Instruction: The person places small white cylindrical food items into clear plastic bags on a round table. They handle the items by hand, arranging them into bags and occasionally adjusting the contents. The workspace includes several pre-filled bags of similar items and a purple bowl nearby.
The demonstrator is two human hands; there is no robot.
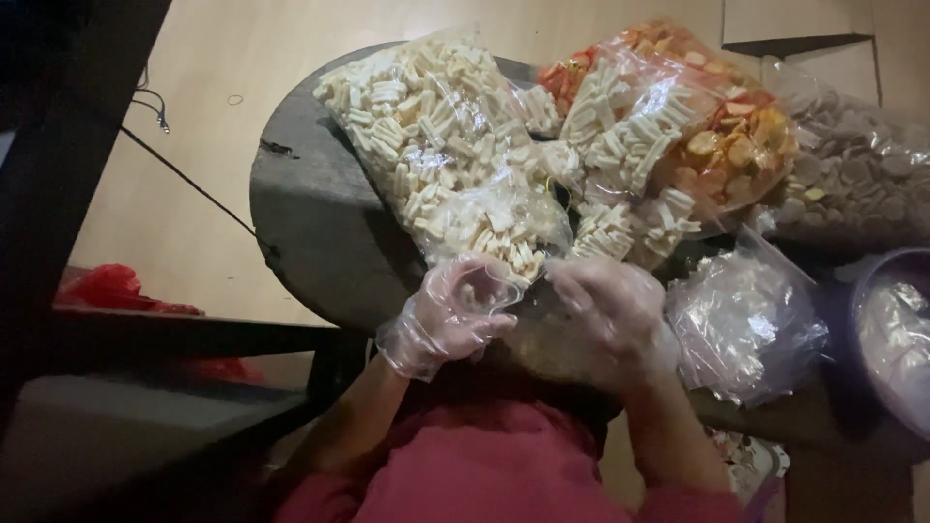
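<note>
Dark round table (310, 223): your gloved left hand (450, 315) and right hand (610, 310) both pinch the mouth of a small clear bag of white stick crackers (489, 228), long axis toward 11 o'clock.

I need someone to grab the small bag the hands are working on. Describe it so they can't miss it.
On the dark round table, find the big clear sack of white stick crackers. At its near end, touching both gloved hands, lies the small clear bag, far smaller than its neighbours.
</note>
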